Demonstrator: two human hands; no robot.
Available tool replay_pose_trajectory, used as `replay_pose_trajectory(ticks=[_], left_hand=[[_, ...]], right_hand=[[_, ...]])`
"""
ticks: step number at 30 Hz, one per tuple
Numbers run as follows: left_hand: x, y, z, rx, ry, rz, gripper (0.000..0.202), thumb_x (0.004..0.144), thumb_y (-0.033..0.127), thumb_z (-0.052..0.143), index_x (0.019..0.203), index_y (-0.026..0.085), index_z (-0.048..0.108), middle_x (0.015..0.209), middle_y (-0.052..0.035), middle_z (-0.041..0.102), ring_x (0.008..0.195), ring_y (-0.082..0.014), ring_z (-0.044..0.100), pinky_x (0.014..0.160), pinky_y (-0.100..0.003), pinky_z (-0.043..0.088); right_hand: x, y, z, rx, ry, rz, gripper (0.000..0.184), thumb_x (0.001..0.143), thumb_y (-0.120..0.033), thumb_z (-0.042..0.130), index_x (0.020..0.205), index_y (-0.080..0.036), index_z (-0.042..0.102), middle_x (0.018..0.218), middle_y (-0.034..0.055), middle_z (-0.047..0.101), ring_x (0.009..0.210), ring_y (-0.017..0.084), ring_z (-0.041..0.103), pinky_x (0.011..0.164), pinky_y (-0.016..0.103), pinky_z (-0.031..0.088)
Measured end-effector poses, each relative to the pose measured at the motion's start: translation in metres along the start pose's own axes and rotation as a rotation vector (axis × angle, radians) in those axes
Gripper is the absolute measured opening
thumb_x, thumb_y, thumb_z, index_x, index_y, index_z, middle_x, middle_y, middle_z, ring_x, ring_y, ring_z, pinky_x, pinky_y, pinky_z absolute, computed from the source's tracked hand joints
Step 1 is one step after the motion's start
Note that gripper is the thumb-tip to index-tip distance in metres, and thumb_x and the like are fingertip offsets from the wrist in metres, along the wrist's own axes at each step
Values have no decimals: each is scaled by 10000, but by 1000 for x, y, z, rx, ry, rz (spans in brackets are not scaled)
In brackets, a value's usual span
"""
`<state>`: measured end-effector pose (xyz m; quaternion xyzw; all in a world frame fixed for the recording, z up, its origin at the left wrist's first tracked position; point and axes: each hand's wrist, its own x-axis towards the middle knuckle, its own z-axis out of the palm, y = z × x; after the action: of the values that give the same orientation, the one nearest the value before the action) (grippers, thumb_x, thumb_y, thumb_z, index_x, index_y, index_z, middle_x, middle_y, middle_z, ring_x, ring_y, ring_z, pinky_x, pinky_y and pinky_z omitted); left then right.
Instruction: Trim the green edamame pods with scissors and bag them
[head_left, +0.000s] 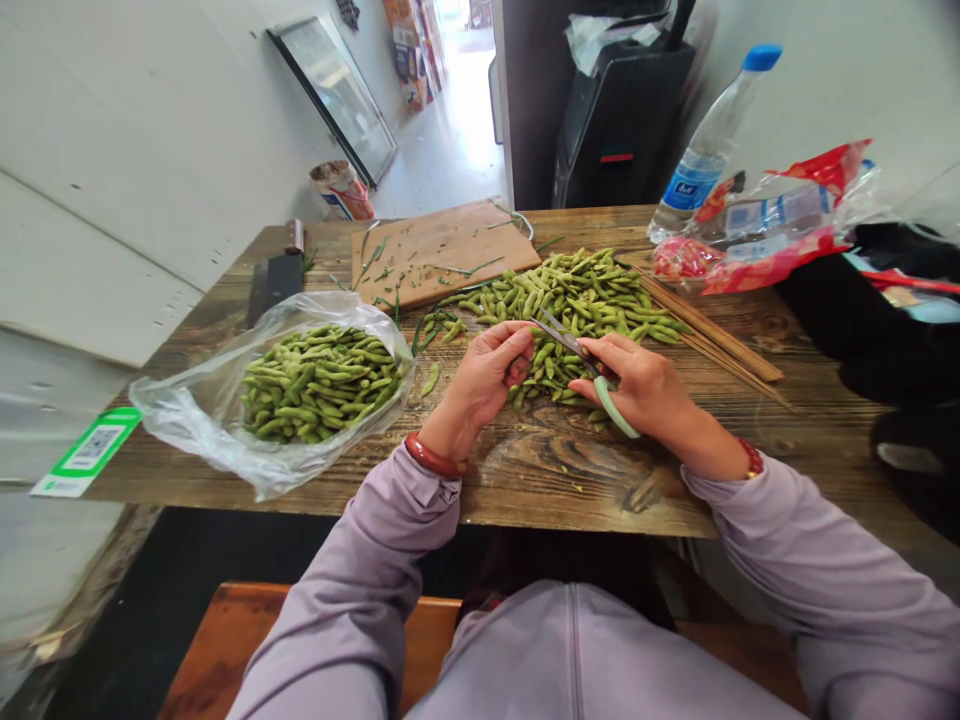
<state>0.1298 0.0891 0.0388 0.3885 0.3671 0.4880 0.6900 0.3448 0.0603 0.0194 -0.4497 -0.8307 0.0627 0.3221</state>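
My right hand [643, 392] grips a pair of scissors [577, 352] with pale green handles, blades pointing up-left and slightly apart. My left hand [484, 378] is closed in a pinch on a green bean pod [541, 352] held at the blades. Both hands work over a loose pile of green pods [574, 290] on the wooden table [555, 470]. To the left, a clear plastic bag [187, 410] lies open with many more pods [319, 380] inside. One single pod [430, 379] lies between the bag and my left hand.
A wooden cutting board [439, 250] with green scraps lies at the back, a cleaver [274, 280] to its left. Long wooden sticks [712, 335] lie right of the pile. A water bottle [709, 150] and a red-and-clear packet [765, 235] stand at back right. Dark bags [885, 320] fill the right edge.
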Motion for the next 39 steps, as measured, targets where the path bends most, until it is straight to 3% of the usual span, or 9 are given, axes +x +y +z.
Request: replay_pose_trajectory(ticks=[5,13,26,39], left_hand=[[1,-2,-2,32,-42,-14,301,702,316,860,784,124,643,650,16,594,477,-20,427,427,-150,259],[-3,-5,4,33,-100,-29,318,695,324,863,849,117,677,645,3,639,456,-21,433,430,-151,267],[-6,-2,7,83,-82,-21,286,757,305,822,764,105,617,644,-2,629,451,-9,427,425,-138,272],[-2,0,5,-40,-15,-26,324,665,276,888,767,98,638,621,0,644,452,-8,456,426,-116,300]], right_hand=[[0,0,1,20,-2,-8,400,912,-371,677,1267,-197,615,962,69,663,721,204,637,676,345,541],[0,1,3,29,-10,-68,497,902,-472,681,1296,-182,594,1057,117,666,834,251,666,727,377,564],[-2,-3,4,-53,-22,-74,397,957,-418,617,1262,-164,598,998,108,687,807,239,666,683,340,524],[-4,-5,4,-128,-58,-78,410,973,-437,594,1266,-151,608,999,103,697,832,244,694,682,326,513]])
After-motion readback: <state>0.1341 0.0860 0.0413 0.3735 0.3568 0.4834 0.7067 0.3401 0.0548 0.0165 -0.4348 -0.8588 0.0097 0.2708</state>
